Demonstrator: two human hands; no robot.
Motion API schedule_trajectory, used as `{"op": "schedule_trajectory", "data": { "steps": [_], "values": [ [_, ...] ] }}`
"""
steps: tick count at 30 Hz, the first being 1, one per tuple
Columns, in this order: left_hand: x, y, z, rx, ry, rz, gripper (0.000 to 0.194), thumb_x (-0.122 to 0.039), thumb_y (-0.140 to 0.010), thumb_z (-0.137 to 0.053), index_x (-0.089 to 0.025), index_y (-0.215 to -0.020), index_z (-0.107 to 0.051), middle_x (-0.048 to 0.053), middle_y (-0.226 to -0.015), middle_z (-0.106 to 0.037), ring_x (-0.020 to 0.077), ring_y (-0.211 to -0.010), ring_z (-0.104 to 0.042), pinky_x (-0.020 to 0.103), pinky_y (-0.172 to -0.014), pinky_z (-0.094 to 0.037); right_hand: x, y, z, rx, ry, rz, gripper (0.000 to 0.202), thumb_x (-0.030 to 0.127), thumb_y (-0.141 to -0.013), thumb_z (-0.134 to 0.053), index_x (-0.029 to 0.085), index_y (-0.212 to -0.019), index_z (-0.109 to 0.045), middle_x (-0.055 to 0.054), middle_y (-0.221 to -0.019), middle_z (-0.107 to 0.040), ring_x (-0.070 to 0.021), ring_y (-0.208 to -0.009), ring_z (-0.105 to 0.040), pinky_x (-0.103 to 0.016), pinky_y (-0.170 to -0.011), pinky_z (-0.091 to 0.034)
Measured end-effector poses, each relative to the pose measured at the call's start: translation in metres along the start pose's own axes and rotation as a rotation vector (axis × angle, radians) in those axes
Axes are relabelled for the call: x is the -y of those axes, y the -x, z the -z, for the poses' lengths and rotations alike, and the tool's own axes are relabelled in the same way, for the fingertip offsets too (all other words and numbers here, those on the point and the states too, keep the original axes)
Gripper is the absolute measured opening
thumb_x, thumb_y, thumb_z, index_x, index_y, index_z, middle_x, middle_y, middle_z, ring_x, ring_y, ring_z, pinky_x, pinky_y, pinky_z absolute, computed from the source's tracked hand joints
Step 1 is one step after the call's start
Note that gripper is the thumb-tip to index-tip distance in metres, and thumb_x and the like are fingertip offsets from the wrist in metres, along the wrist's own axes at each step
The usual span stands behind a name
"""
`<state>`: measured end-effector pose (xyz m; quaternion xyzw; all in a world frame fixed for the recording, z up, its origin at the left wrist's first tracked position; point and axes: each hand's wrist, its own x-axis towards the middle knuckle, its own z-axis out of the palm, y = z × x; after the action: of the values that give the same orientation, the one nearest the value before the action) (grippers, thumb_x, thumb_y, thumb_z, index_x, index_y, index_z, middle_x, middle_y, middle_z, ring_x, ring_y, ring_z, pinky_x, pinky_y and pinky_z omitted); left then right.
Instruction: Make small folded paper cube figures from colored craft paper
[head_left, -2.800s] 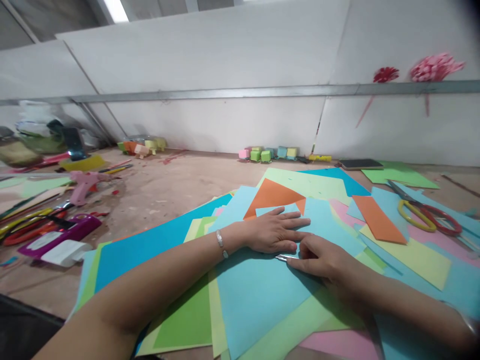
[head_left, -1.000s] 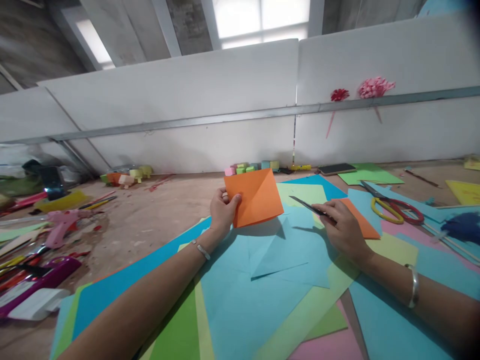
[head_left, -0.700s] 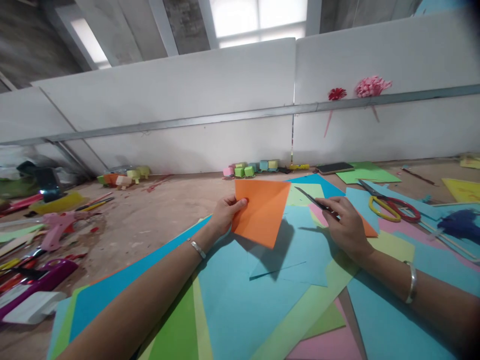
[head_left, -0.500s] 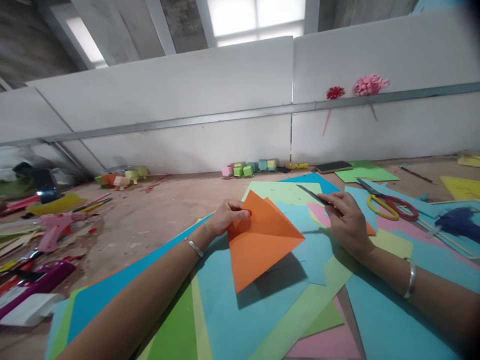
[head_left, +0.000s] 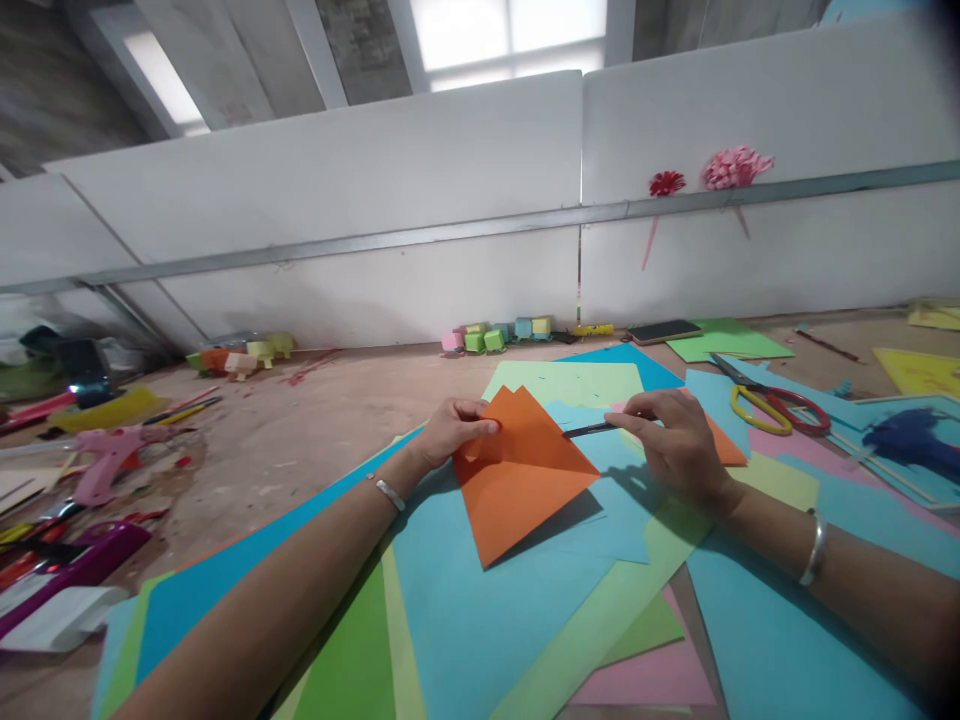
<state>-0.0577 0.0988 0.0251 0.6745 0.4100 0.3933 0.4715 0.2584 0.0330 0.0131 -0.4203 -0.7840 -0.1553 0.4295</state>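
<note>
My left hand (head_left: pixel 455 436) pinches a folded orange sheet of paper (head_left: pixel 525 480) at its upper left edge, thumb in front. The sheet is held up at a tilt over the light blue paper (head_left: pixel 457 620) and casts a shadow on it. In my right hand (head_left: pixel 679 445) is a slim dark knife (head_left: pixel 590 430), gripped between thumb and fingers. Its tip meets the right upper edge of the orange sheet; whether it lies between the folded layers, I cannot tell. Another orange piece (head_left: pixel 726 445) lies partly hidden behind my right hand.
Scissors with yellow and red handles (head_left: pixel 780 408) lie at the right, near a blue glue gun (head_left: pixel 911 440). A phone (head_left: pixel 664 331) rests at the back beside small paper blocks (head_left: pixel 495 337). A pink glue gun (head_left: pixel 109 462) and a purple tool (head_left: pixel 90 560) are at the left.
My right hand has moved the knife down and left, from above the papers to the orange sheet's edge. The sheet has tilted slightly in my left hand.
</note>
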Motion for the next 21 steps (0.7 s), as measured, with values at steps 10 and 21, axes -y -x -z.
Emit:
{"op": "schedule_trajectory", "data": {
  "steps": [10,21],
  "values": [
    [-0.002,-0.003,0.004,-0.333,-0.425,-0.205,0.023,-0.034,-0.068,-0.071,-0.020,-0.086,-0.074,0.011,-0.096,-0.071,0.0333,-0.106,-0.060,0.045,-0.090,-0.049,-0.015,0.010,-0.014,0.230,-0.134,0.095,0.038,0.007,-0.089,-0.043,0.025,-0.099,-0.075,-0.006,-0.095,-0.073,-0.0239,-0.095,-0.059,-0.039,-0.077,-0.041],
    [0.002,0.007,-0.032,0.216,-0.912,-0.614,0.019,-0.024,-0.087,-0.058,-0.026,-0.098,-0.074,0.007,-0.114,-0.070,0.0243,-0.110,-0.063,0.038,-0.098,-0.049,-0.016,0.014,-0.017,0.311,-0.143,0.093,0.038,0.013,-0.091,-0.040,0.023,-0.100,-0.076,-0.009,-0.093,-0.073,-0.0237,-0.090,-0.060,-0.039,-0.074,-0.044]
  ]
}}
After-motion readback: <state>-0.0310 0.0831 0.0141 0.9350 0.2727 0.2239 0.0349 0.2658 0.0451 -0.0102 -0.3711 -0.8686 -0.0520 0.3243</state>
